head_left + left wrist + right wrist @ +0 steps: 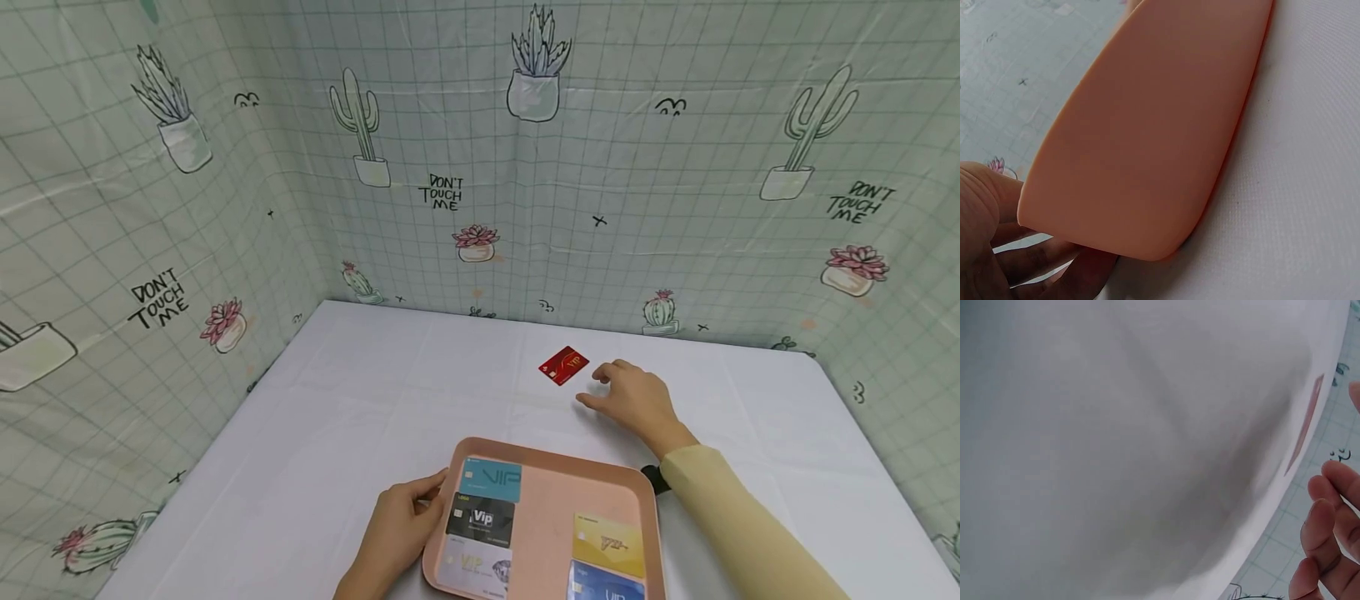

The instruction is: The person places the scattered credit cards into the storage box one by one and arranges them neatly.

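Observation:
A red VIP card lies flat on the white table toward the back. Just right of it my right hand hovers with thumb and fingers spread apart, holding nothing. The right wrist view has that hand's loosely bent fingers at the edge, with the red card seen nearly edge-on. At the front, my left hand grips the left side of a pink tray. In the left wrist view, its fingers curl by the tray's corner; parts of them are hidden behind it.
Along the tray's left side lie a teal card, a black card and a pale silver card. A gold card and a blue card lie on its right. A patterned cloth hangs behind the table.

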Demonstrator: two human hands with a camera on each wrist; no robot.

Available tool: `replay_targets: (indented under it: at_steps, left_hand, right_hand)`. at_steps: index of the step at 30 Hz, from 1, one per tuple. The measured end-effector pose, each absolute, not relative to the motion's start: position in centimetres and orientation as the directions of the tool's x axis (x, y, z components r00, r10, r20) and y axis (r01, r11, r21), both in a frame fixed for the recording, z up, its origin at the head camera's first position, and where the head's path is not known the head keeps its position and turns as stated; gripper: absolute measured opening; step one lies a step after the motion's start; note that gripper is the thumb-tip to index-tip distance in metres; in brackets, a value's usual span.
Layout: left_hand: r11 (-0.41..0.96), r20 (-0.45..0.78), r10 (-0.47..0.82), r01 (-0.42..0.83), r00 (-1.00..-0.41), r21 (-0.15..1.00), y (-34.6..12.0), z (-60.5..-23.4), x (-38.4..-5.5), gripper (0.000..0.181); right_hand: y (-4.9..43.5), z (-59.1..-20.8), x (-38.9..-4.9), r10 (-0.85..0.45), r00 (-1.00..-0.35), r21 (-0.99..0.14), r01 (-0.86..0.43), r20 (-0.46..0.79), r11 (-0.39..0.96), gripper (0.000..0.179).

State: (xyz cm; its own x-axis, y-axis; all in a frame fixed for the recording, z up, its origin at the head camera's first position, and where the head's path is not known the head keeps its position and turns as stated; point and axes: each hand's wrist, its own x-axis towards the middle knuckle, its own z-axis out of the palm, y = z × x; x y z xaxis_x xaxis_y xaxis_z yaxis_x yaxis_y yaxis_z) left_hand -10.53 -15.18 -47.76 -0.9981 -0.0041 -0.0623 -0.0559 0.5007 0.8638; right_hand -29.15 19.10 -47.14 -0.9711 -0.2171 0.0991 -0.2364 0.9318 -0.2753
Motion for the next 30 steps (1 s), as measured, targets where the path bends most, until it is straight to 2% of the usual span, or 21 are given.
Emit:
replay_targets:
  at_steps: [15, 23, 30]
  left_hand:
    - [0.498, -0.062, 0.0, -0.054, -0.998, 0.865, -15.4, -47.8, -10.6, 0.037]
    - [0.492, -0.077, -0.002, -0.068, -0.997, 0.868, -15.4, -47.7, -10.6, 0.038]
    - [0.497, -0.069, -0.003, -0.061, -0.998, 0.865, -15.3, -47.6, -10.6, 0.038]
  right_hand:
    - [18.2, -46.9, -31.2, -0.232, -0.973, -0.229, -0.225, 0.0, 0.947, 0.059]
    - [18.0, -47.2, -31.5, -0.33, -0.942, -0.229, -0.31, -0.053, 0.923, 0.068]
    - [17.8, -47.3, -31.7, -0.404, -0.904, -0.228, -0.367, -0.14, 0.902, 0.064]
